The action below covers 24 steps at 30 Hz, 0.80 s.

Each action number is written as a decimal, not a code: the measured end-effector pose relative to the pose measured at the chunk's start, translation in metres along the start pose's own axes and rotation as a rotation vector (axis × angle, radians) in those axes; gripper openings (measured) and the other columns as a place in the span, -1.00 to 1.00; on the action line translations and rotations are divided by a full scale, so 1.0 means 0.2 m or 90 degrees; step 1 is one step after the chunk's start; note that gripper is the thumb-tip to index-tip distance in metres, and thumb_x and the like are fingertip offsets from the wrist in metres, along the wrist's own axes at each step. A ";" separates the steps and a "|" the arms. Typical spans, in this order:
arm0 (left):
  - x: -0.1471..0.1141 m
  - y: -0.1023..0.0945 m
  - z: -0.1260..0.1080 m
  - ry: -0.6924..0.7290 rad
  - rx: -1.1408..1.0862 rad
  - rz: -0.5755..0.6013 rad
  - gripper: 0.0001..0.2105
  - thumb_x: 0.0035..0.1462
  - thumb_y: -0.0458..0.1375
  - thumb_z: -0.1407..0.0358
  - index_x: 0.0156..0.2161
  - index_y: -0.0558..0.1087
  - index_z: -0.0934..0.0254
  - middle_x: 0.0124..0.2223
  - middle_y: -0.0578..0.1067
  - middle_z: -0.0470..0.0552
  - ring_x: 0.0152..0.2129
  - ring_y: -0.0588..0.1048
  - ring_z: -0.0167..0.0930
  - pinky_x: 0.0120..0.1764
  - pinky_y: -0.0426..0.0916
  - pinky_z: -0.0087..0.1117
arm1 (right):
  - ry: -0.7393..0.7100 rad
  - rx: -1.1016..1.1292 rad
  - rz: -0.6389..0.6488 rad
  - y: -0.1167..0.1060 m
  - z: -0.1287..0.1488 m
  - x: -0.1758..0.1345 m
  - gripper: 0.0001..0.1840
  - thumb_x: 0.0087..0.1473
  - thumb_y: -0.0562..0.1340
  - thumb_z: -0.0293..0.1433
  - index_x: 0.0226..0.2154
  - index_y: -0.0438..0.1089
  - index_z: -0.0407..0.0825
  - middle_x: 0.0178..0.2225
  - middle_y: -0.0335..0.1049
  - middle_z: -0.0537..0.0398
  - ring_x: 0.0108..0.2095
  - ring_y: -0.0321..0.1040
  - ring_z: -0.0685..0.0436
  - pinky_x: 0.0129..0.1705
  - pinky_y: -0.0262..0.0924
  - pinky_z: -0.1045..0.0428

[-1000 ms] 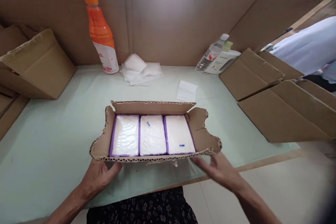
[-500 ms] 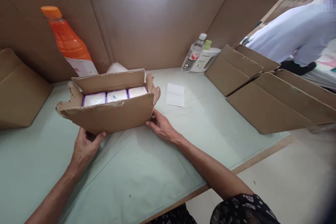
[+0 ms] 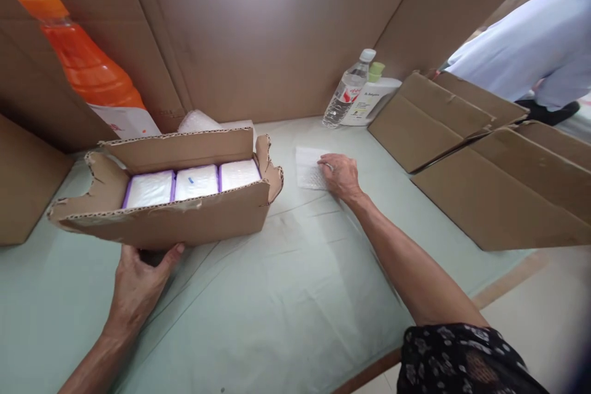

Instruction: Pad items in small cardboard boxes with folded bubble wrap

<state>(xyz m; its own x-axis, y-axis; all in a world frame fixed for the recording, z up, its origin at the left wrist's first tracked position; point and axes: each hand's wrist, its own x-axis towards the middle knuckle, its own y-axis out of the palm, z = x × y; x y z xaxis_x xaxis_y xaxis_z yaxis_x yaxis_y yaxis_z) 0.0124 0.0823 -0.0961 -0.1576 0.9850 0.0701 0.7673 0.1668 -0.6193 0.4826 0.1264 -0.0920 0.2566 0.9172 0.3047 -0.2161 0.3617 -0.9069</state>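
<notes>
An open cardboard box (image 3: 194, 221) with torn rims holds three white packs with purple edges, such as the middle white pack (image 3: 197, 183). My left hand (image 3: 141, 280) grips the box's lower front edge near its left half, thumb outside and fingers hidden beneath. Right of the box, a small square of bubble wrap (image 3: 310, 167) lies flat on the cloth. My right hand (image 3: 340, 176) is over its right edge, fingers curled and pinching the wrap; the fingertips are partly hidden.
A large orange bottle (image 3: 95, 68) leans at the back left. A clear water bottle (image 3: 348, 89) and a white bottle (image 3: 369, 101) with a green cap stand at the back. Brown cartons (image 3: 512, 191) line the right; another carton (image 3: 23, 178) is at left. Someone in a pale sleeve (image 3: 517, 43) is beyond.
My right hand has let go of the box's right corner and moved right onto the bubble wrap. My left hand stays at the box, whose left end now appears nearer. The view has shifted.
</notes>
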 end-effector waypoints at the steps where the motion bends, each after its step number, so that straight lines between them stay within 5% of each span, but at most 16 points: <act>1: 0.01 0.01 -0.02 -0.010 -0.010 0.005 -0.31 -0.09 0.32 -0.15 0.05 0.36 0.25 -0.06 0.54 0.13 -0.13 0.55 -0.10 -0.08 0.47 -0.06 | -0.001 -0.006 -0.004 -0.01 0.00 0.00 -0.66 0.21 0.07 -0.41 -0.18 0.56 -0.01 0.02 0.57 -0.13 0.09 0.40 -0.33 0.15 0.15 -0.26; 6: 0.10 0.08 -0.11 -0.007 -0.047 0.017 -0.33 -0.11 0.35 -0.08 0.06 0.34 0.22 -0.05 0.53 0.09 -0.15 0.54 -0.16 -0.10 0.46 -0.14 | -0.044 -0.028 0.013 -0.07 0.06 -0.02 -0.68 0.18 0.18 -0.40 -0.04 0.52 -0.04 0.10 0.52 -0.17 0.08 0.40 -0.33 0.12 0.21 -0.19; 9: 0.10 0.10 -0.11 0.012 -0.082 0.024 -0.32 -0.05 0.34 -0.02 0.13 0.32 0.25 0.00 0.52 0.13 -0.10 0.53 -0.19 -0.04 0.45 -0.15 | -0.065 -0.035 0.026 -0.07 0.12 0.03 -0.78 0.18 0.22 -0.38 -0.17 0.55 -0.07 -0.01 0.56 -0.20 -0.04 0.45 -0.27 0.01 0.24 -0.12; 14: -0.12 -0.01 -0.08 0.034 -0.056 -0.039 -0.24 0.13 0.24 0.04 0.37 0.15 0.22 0.15 0.47 0.19 -0.01 0.50 -0.16 -0.04 0.47 -0.12 | -0.048 -0.041 -0.017 -0.15 0.17 0.05 -0.68 0.24 0.09 -0.40 -0.34 0.56 -0.05 -0.16 0.62 -0.17 -0.13 0.49 -0.25 -0.07 0.26 -0.10; 16: -0.25 -0.06 -0.09 0.105 -0.015 -0.066 -0.34 0.18 0.21 0.08 0.35 0.21 0.16 0.16 0.46 0.16 0.00 0.50 -0.15 -0.07 0.49 -0.12 | -0.055 -0.040 -0.032 -0.25 0.18 -0.04 -0.69 0.23 0.10 -0.40 -0.27 0.58 -0.04 -0.10 0.62 -0.14 -0.09 0.51 -0.28 -0.04 0.28 -0.14; 19: -0.38 -0.07 -0.18 0.326 0.007 -0.043 -0.55 0.24 0.18 0.20 0.23 0.37 0.14 0.13 0.47 0.14 0.01 0.51 -0.17 0.02 0.48 -0.09 | -0.126 -0.024 -0.020 -0.47 0.26 -0.25 -0.70 0.27 0.12 -0.32 -0.24 0.58 0.03 -0.17 0.65 -0.02 -0.17 0.54 -0.24 -0.08 0.31 -0.11; 24: -0.40 0.07 -0.52 0.561 -0.108 0.044 -0.20 0.19 0.28 0.24 0.44 0.02 0.10 0.37 0.27 0.21 0.33 0.26 -0.10 0.28 0.28 0.01 | -0.355 0.067 0.017 -0.84 0.60 -0.55 -0.70 0.33 0.12 -0.25 -0.26 0.57 0.08 -0.33 0.63 0.08 -0.37 0.51 -0.13 -0.22 0.33 -0.04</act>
<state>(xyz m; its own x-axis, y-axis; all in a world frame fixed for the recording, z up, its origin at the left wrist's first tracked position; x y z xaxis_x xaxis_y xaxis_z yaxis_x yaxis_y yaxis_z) 0.1013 0.0095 -0.0291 0.3735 0.6574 0.6545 0.8494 0.0412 -0.5261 0.3774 -0.0161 0.0615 -0.2808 0.8647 0.4164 -0.3161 0.3263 -0.8909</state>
